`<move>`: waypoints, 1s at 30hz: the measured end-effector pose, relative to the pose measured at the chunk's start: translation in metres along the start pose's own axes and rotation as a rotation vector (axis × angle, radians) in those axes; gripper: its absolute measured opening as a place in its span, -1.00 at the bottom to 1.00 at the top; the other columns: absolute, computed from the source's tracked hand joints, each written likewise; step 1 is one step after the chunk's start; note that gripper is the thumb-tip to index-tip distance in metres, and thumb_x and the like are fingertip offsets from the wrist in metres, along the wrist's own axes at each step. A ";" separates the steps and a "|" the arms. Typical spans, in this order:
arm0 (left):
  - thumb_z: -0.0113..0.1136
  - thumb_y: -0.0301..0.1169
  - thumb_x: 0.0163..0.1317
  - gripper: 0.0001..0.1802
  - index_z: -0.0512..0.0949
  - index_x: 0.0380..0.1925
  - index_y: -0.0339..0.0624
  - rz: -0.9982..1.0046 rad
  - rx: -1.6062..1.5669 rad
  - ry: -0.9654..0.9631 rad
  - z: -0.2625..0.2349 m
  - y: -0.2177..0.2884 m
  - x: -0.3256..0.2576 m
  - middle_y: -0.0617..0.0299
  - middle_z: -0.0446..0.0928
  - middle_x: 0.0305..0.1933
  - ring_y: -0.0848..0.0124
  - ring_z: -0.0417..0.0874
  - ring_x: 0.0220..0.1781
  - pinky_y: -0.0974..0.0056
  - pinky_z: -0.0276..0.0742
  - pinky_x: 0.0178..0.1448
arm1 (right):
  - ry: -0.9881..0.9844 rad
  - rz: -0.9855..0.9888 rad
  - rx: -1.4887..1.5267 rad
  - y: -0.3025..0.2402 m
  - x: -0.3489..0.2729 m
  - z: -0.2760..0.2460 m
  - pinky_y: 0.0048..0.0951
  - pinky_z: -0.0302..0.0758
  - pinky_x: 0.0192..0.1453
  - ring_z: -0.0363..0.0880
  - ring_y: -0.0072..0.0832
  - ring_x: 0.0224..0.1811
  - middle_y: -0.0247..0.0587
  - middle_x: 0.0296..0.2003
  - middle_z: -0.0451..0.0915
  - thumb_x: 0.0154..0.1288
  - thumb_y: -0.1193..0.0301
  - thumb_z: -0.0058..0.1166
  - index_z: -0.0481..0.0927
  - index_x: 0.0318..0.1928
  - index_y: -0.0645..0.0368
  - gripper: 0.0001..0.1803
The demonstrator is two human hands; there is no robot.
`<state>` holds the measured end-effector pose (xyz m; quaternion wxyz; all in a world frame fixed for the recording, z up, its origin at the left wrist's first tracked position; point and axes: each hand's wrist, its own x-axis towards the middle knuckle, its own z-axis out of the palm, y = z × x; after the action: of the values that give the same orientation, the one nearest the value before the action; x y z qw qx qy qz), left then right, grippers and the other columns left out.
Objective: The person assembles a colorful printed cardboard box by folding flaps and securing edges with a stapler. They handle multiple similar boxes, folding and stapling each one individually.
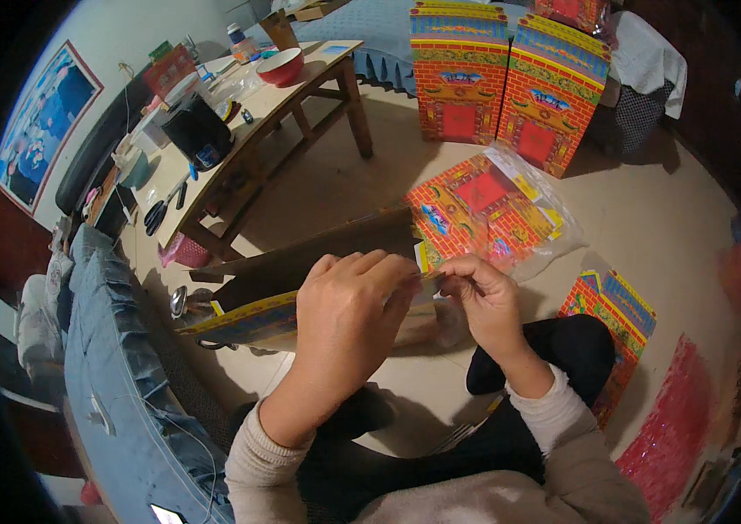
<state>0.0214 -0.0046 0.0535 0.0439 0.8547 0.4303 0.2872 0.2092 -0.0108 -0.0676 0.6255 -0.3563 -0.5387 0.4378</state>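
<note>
An open cardboard box [318, 254] stands in front of me, dark inside, with a yellow and blue printed band along its near edge. At its right end, my left hand [344, 310] is closed with the fingers curled toward my right hand; what its fingertips hold is hidden. My right hand [486, 306] pinches with thumb and forefinger beside the box's corner. Something thin and small seems to lie between the two hands, too little of it showing to name. Just beyond them, a flat printed panel [484, 188] with a brick pattern lies partly under clear plastic wrap [567, 229].
Two tall brick-patterned boxes [460, 83] [554, 96] stand at the back. More printed pieces [631, 319] lie by my right leg. A wooden table [248, 131] at the left bears a red bowl [281, 70], a black container [198, 131] and scissors [157, 214]. A blue-covered sofa [117, 349] is to my left.
</note>
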 end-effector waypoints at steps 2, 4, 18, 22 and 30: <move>0.49 -0.43 0.14 -0.83 0.73 -0.26 -0.13 -0.008 -0.004 -0.004 0.004 0.004 0.003 0.20 0.71 -0.31 0.18 0.71 -0.26 0.17 0.46 -0.12 | 0.047 0.007 0.049 0.000 -0.001 0.002 -0.66 0.51 -0.18 0.54 -0.75 -0.24 -0.45 -0.25 0.63 0.57 0.55 0.16 0.65 -0.04 0.23 -0.93; 0.48 -0.45 0.14 -0.83 0.73 -0.25 -0.13 -0.012 0.006 -0.014 0.005 0.005 0.004 0.21 0.71 -0.31 0.19 0.71 -0.26 0.17 0.47 -0.11 | 0.086 0.029 0.131 0.001 -0.001 0.007 -0.67 0.50 -0.17 0.55 -0.75 -0.23 -0.46 -0.24 0.64 0.57 0.59 0.14 0.66 -0.03 0.22 -0.91; 0.48 -0.59 0.02 -0.79 0.68 -0.33 -0.13 0.002 -0.035 0.008 0.009 0.005 0.002 0.24 0.71 -0.32 0.22 0.68 -0.26 0.20 0.45 -0.07 | 0.240 -0.178 -0.046 0.006 -0.014 0.037 -0.40 0.64 0.12 0.68 -0.37 0.04 -0.19 0.01 0.71 0.20 0.80 0.32 0.79 0.07 0.16 -0.55; 0.46 -0.57 0.07 -0.81 0.67 -0.32 -0.14 0.033 -0.065 0.027 0.012 0.008 0.001 0.25 0.70 -0.34 0.21 0.68 -0.27 0.19 0.45 -0.05 | 0.240 -0.273 -0.204 0.002 -0.018 0.040 -0.39 0.65 0.04 0.70 -0.36 -0.05 -0.18 -0.06 0.73 0.16 0.78 0.35 0.78 0.13 0.16 -0.49; 0.47 -0.54 0.05 -0.79 0.69 -0.29 -0.11 0.051 -0.074 -0.021 0.012 0.006 0.000 0.25 0.72 -0.21 0.19 0.71 -0.16 0.17 0.48 -0.06 | 0.289 -0.056 0.241 0.016 -0.033 0.053 -0.44 0.68 0.08 0.73 -0.46 -0.03 -0.17 -0.09 0.76 0.21 0.79 0.35 0.74 0.07 0.28 -0.60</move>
<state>0.0319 -0.0067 0.0454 0.0728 0.8661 0.3971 0.2948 0.1534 -0.0370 -0.0858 0.7463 -0.3229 -0.3966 0.4260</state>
